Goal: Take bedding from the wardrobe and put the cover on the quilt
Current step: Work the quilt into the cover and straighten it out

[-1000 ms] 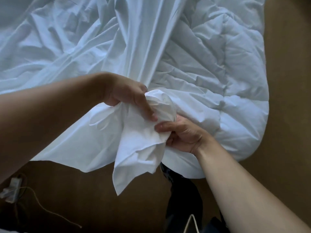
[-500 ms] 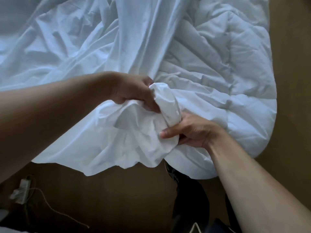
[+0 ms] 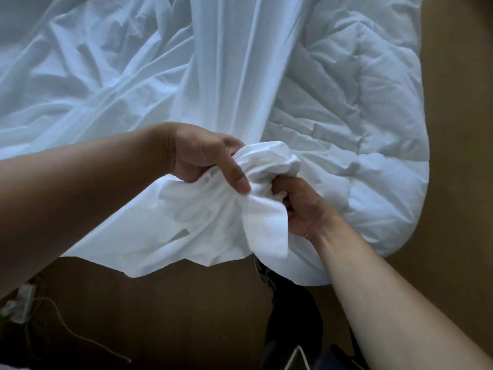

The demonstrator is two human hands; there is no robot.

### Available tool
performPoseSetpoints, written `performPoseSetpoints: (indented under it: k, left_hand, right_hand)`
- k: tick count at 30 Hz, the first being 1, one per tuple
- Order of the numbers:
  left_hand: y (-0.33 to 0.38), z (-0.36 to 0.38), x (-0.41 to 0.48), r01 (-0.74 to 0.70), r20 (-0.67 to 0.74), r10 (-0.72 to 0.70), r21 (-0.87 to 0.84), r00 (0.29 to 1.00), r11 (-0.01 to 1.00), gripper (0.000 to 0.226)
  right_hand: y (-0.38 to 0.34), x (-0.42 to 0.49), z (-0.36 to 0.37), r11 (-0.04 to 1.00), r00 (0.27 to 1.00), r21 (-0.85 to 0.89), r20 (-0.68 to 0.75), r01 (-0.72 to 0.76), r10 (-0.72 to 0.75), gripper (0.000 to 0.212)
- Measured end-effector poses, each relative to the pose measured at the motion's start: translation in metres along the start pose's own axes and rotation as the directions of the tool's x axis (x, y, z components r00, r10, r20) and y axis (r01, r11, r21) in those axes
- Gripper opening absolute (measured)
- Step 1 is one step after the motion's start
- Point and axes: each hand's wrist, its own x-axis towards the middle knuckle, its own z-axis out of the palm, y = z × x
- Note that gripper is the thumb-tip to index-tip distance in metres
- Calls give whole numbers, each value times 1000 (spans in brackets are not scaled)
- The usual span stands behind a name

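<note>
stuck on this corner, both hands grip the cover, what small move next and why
Probably draw the bunched cover rightward over the near corner of the quilt: the left hand and right hand both grip it there, and the quilt lies uncovered alongside.

No writing, brand, number or sign can be read anywhere. The cover (image 3: 112,108) and the quilt (image 3: 360,129) are plain white. A small grey patch (image 3: 183,233) on the cover, just below the left hand (image 3: 197,153), is too blurred to tell as a label.
</note>
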Motion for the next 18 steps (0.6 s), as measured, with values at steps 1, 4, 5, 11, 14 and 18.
performPoseSetpoints:
  k: [1,4,5,11,14,18]
  left_hand:
    - [-1,0,0,-22,-7,22,-29,1000,999,38]
    - [-7,-1,3,-44,-188,49,34,981,998,30]
    - [-7,0,6,-46,-286,64,68,956,997,27]
    - [-2,10,18,-35,-456,30,-4,890,999,40]
    - [0,16,17,35,-348,-20,36,937,999,43]
    - [5,27,22,20,-363,-32,-36,931,999,39]
  right_hand:
    - [-1,-1,-2,1000,1000,3,19,-6,6,15]
    - [-9,-8,-9,999,963,-40,270,17,-6,32]
    - [-11,-11,-8,997,936,-73,352,38,-10,36]
    - [-7,-8,-4,988,985,-135,163,72,-50,18]
    - [2,-10,-8,995,995,-64,67,78,-73,12]
    - [4,-8,-1,980,989,-162,-68,117,-129,11]
